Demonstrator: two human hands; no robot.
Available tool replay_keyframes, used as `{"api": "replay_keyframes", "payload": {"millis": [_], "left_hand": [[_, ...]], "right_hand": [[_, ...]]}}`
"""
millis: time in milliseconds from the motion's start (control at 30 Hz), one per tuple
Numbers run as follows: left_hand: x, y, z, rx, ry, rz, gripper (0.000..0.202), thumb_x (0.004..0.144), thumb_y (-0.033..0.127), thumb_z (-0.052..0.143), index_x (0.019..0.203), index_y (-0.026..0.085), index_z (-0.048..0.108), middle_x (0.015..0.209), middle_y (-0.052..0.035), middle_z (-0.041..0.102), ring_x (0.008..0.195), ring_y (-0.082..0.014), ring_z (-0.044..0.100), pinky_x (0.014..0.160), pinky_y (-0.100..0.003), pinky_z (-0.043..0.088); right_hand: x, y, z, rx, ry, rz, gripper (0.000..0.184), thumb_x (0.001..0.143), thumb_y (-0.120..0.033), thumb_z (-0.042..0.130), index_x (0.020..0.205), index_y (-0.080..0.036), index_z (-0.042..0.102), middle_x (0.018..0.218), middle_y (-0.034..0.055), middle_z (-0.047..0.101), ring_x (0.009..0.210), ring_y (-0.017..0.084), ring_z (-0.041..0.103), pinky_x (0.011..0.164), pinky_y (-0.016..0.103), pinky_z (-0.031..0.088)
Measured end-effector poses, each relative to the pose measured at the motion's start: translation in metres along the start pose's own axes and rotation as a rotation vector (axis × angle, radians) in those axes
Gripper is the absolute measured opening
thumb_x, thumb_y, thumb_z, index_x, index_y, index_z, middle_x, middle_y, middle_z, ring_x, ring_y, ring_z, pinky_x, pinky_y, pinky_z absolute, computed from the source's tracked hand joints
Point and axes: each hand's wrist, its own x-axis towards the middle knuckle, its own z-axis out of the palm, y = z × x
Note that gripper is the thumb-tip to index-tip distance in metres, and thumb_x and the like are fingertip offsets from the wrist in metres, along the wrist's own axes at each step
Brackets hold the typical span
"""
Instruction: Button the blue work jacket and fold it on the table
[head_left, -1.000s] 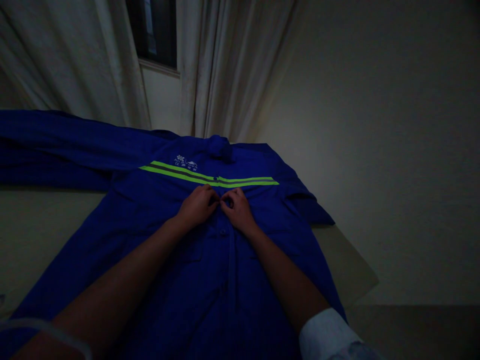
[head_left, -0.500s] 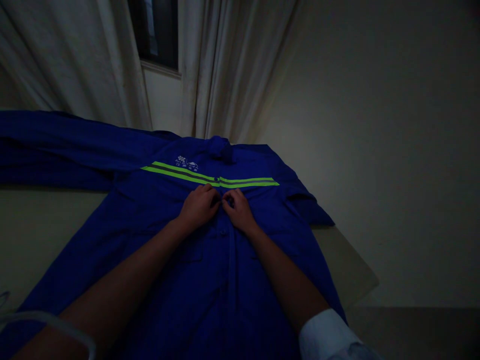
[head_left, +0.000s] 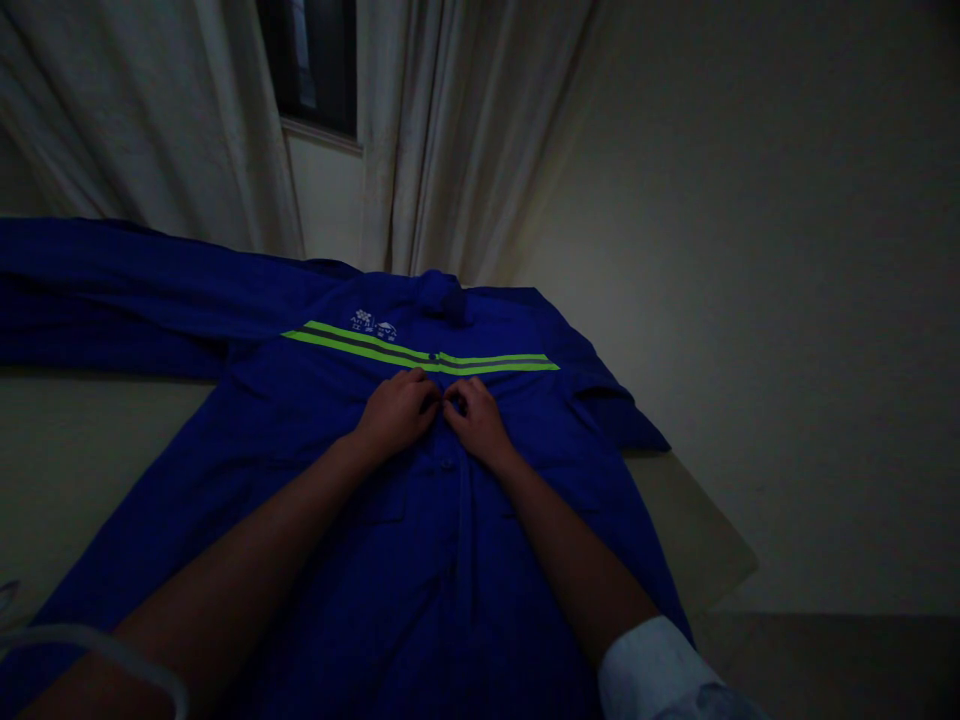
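A blue work jacket [head_left: 300, 420] lies spread front side up, with a lime-and-grey reflective stripe [head_left: 360, 345] across its chest and a white printed logo above that. My left hand [head_left: 399, 410] pinches the front placket just below the stripe. Close beside it, thumb and fingertips of my right hand [head_left: 474, 418] pinch the placket's other edge. What lies between the fingertips is too dark and small to see. One button [head_left: 433, 357] shows at the stripe and another button [head_left: 448, 464] below my hands.
The jacket rests on a pale table [head_left: 697, 520], whose right corner juts past it. Behind hang light curtains [head_left: 465, 130] beside a dark window [head_left: 315, 70]. A plain wall [head_left: 787, 300] stands at the right. A blurred pale cord [head_left: 112, 645] crosses the lower left corner.
Both hands stay at the same spot on the placket, with only very slight finger movement. The jacket lies as before.
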Motion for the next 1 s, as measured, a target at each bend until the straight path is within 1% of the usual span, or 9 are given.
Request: {"api": "replay_keyframes", "payload": {"millis": [100, 233, 333, 467, 567, 700, 833, 1000], "left_hand": [[0.0, 0.003, -0.003, 0.063, -0.017, 0.001, 0.02, 0.096, 0.028, 0.057, 0.103, 0.023, 0.076, 0.108, -0.0077, 0.069, 0.101, -0.0263, 0.064, 0.084, -0.038, 0.048], [-0.001, 0.01, -0.004, 0.2, -0.021, 0.018, 0.021, 0.098, 0.026, 0.053, 0.097, 0.02, 0.073, 0.107, -0.0098, 0.069, 0.103, -0.0289, 0.063, 0.079, -0.04, 0.047], [-0.003, 0.013, -0.002, 0.239, -0.006, 0.036, 0.02, 0.099, 0.023, 0.05, 0.1, 0.019, 0.07, 0.107, -0.0107, 0.068, 0.103, -0.0286, 0.062, 0.08, -0.039, 0.047], [-0.005, 0.01, 0.002, 0.108, 0.023, 0.021, 0.017, 0.099, 0.023, 0.051, 0.104, 0.02, 0.067, 0.108, -0.0085, 0.068, 0.101, -0.0256, 0.063, 0.085, -0.037, 0.048], [-0.004, 0.005, 0.004, -0.006, 0.028, -0.001, 0.015, 0.097, 0.024, 0.055, 0.102, 0.022, 0.069, 0.108, -0.0069, 0.068, 0.102, -0.0249, 0.063, 0.085, -0.036, 0.05], [-0.002, 0.0, 0.005, -0.096, 0.031, -0.018, 0.014, 0.095, 0.024, 0.057, 0.098, 0.022, 0.071, 0.107, -0.0065, 0.067, 0.102, -0.0249, 0.065, 0.085, -0.036, 0.051], [-0.002, -0.002, 0.006, -0.124, 0.032, -0.013, 0.014, 0.093, 0.025, 0.059, 0.098, 0.024, 0.072, 0.108, -0.0058, 0.067, 0.104, -0.0245, 0.065, 0.087, -0.035, 0.051], [-0.003, -0.001, 0.007, -0.102, 0.042, 0.001, 0.015, 0.094, 0.025, 0.057, 0.098, 0.023, 0.071, 0.106, -0.007, 0.067, 0.103, -0.0245, 0.065, 0.089, -0.035, 0.052]], "right_hand": [[0.0, 0.001, 0.0, -0.013, -0.003, -0.009, 0.01, 0.088, -0.012, 0.064, 0.091, -0.021, 0.065, 0.088, -0.0003, 0.054, 0.08, 0.017, 0.054, 0.078, 0.028, 0.045], [0.0, 0.003, 0.001, -0.004, 0.01, -0.023, 0.011, 0.086, -0.011, 0.064, 0.091, -0.021, 0.067, 0.087, -0.0002, 0.053, 0.079, 0.017, 0.054, 0.077, 0.028, 0.045], [0.001, 0.003, 0.001, 0.005, 0.024, -0.023, 0.01, 0.085, -0.011, 0.065, 0.09, -0.02, 0.067, 0.085, -0.0005, 0.053, 0.078, 0.017, 0.054, 0.076, 0.028, 0.045], [0.001, 0.002, 0.0, 0.001, 0.03, 0.008, 0.009, 0.085, -0.013, 0.067, 0.09, -0.02, 0.069, 0.085, -0.0006, 0.055, 0.076, 0.016, 0.054, 0.074, 0.027, 0.045], [0.0, 0.002, 0.0, 0.005, 0.028, 0.02, 0.009, 0.084, -0.013, 0.068, 0.09, -0.02, 0.07, 0.087, -0.0003, 0.056, 0.075, 0.015, 0.054, 0.073, 0.027, 0.046], [0.0, 0.002, 0.0, 0.03, 0.064, 0.034, 0.011, 0.084, -0.013, 0.07, 0.092, -0.02, 0.072, 0.089, 0.0004, 0.059, 0.075, 0.015, 0.055, 0.074, 0.028, 0.048], [-0.001, 0.003, 0.001, 0.024, 0.066, 0.03, 0.012, 0.084, -0.013, 0.071, 0.092, -0.021, 0.074, 0.09, 0.001, 0.059, 0.077, 0.016, 0.057, 0.077, 0.029, 0.05], [0.0, 0.004, 0.002, 0.004, 0.066, 0.025, 0.01, 0.085, -0.013, 0.071, 0.091, -0.021, 0.074, 0.09, 0.0013, 0.059, 0.079, 0.016, 0.058, 0.079, 0.029, 0.05]]}}
